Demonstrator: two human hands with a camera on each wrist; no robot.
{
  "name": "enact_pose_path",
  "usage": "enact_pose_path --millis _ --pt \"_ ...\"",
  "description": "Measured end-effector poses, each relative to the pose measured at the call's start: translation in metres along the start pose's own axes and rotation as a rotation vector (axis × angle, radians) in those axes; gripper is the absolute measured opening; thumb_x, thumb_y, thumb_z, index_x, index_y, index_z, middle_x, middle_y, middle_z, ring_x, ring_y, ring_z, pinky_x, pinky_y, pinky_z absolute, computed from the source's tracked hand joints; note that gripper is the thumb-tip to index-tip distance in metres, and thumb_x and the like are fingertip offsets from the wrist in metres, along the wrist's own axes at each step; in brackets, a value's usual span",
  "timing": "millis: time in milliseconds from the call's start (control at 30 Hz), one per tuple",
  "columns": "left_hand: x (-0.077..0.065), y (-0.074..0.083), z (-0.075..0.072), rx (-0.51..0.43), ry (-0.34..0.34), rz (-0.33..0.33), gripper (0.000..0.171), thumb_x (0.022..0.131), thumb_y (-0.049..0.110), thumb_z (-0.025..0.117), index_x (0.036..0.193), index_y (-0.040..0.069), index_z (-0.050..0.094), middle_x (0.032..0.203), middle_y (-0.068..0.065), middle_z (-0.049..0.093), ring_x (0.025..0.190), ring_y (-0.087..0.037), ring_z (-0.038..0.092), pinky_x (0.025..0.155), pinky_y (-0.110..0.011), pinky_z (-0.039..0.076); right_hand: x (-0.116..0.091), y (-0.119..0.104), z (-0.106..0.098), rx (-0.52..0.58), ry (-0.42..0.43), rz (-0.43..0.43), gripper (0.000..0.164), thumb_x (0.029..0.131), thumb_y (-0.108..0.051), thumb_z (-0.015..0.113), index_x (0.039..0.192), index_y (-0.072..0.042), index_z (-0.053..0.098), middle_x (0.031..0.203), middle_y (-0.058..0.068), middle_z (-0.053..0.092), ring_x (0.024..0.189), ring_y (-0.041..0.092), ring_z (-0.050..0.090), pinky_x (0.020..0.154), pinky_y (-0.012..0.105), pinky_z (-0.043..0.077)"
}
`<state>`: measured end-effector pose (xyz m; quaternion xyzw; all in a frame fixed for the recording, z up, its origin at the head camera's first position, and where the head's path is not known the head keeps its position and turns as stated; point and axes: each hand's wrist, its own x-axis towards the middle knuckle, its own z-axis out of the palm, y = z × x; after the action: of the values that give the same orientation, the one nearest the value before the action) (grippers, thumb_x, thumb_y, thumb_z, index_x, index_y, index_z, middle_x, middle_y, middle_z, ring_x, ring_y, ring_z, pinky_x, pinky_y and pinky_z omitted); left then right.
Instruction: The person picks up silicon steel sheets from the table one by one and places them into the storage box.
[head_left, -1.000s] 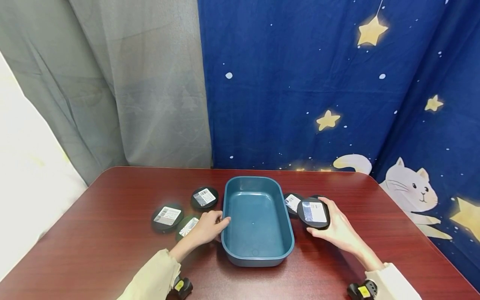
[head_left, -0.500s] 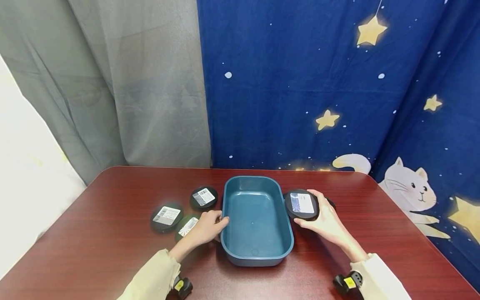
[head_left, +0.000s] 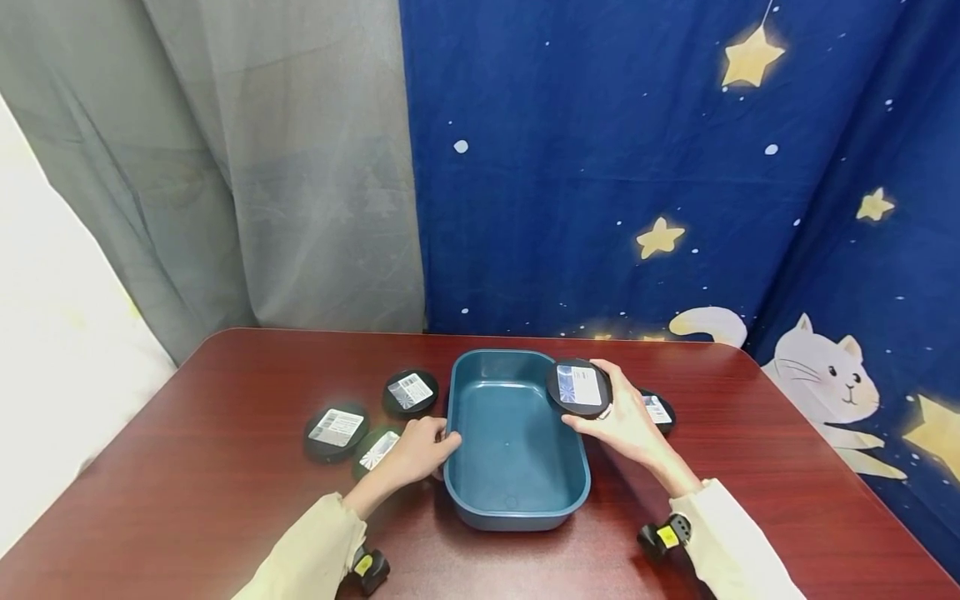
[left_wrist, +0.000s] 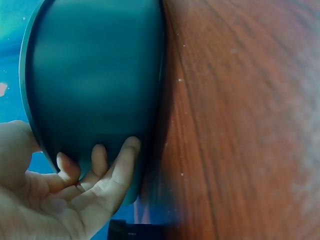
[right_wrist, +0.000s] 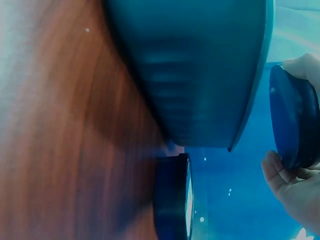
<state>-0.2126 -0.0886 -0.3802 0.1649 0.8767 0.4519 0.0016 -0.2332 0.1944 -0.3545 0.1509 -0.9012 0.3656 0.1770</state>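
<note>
A deep blue-green plastic bin (head_left: 508,467) stands on the table. My left hand (head_left: 417,455) grips its left rim, thumb over the edge; in the left wrist view the fingers (left_wrist: 125,165) press the outer wall. My right hand (head_left: 626,419) holds a flat round black container (head_left: 579,388) with a white barcode label, above the bin's far right rim. In the right wrist view this container (right_wrist: 295,117) is pinched between thumb and fingers, clear of the bin wall.
Left of the bin lie three similar labelled round containers: one far (head_left: 409,393), one further left (head_left: 335,432), and one (head_left: 377,452) partly behind my left hand. Another container (head_left: 660,412) lies right of my right hand. Curtains (head_left: 540,167) hang behind the table (head_left: 225,500).
My right hand has carried the round container left and away from me, from beside the bin to above its right rim. The left hand stays on the bin.
</note>
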Motion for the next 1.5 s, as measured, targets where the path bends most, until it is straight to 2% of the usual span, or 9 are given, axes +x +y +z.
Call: enact_pose_path --millis 333,533,700,1100,1267,1500 --pt "0.002 0.002 -0.001 0.032 0.009 -0.005 0.021 0.077 0.008 0.046 0.056 0.007 0.042 0.044 0.003 0.040 0.038 -0.016 0.056 0.035 -0.023 0.044 0.024 -0.009 0.011 0.010 -0.056 -0.012 0.083 0.059 -0.032 0.080 0.126 -0.005 0.038 0.113 0.018 0.053 0.101 0.032 0.050 0.085 0.048 0.041" --pt "0.003 0.001 0.000 0.047 0.004 -0.028 0.020 0.076 0.009 0.047 0.056 0.008 0.043 0.045 0.004 0.040 0.038 -0.012 0.055 0.036 -0.023 0.044 0.035 -0.007 0.023 -0.001 -0.102 -0.017 0.082 0.059 -0.034 0.080 0.125 -0.002 0.041 0.114 0.016 0.055 0.100 0.031 0.053 0.085 0.046 0.043" --pt "0.002 0.000 0.001 0.039 -0.004 -0.032 0.018 0.076 0.009 0.047 0.058 0.007 0.047 0.045 0.003 0.041 0.039 -0.014 0.056 0.036 -0.024 0.044 0.044 -0.005 0.031 -0.005 -0.134 -0.036 0.079 0.060 -0.035 0.080 0.122 -0.002 0.044 0.111 0.014 0.056 0.096 0.027 0.055 0.082 0.043 0.045" --pt "0.002 0.001 0.000 0.046 -0.004 -0.039 0.019 0.076 0.009 0.047 0.057 0.007 0.046 0.044 0.003 0.042 0.038 -0.016 0.055 0.035 -0.023 0.043 0.060 -0.015 0.043 -0.005 -0.268 -0.042 0.077 0.060 -0.035 0.079 0.120 0.000 0.044 0.105 0.012 0.056 0.090 0.023 0.054 0.080 0.040 0.046" --pt "0.003 0.001 0.000 0.042 -0.006 -0.054 0.019 0.076 0.009 0.047 0.057 0.007 0.046 0.044 0.003 0.042 0.037 -0.015 0.055 0.035 -0.024 0.044 0.063 -0.016 0.049 -0.034 -0.297 -0.065 0.076 0.060 -0.034 0.079 0.117 0.002 0.046 0.102 0.013 0.057 0.087 0.023 0.055 0.077 0.038 0.047" --pt "0.003 0.001 0.000 0.049 -0.003 -0.052 0.018 0.075 0.009 0.047 0.057 0.007 0.045 0.044 0.003 0.042 0.037 -0.015 0.055 0.034 -0.024 0.043 0.068 -0.019 0.056 -0.100 -0.363 -0.050 0.078 0.060 -0.036 0.078 0.118 0.005 0.045 0.103 0.014 0.057 0.087 0.022 0.055 0.077 0.037 0.047"
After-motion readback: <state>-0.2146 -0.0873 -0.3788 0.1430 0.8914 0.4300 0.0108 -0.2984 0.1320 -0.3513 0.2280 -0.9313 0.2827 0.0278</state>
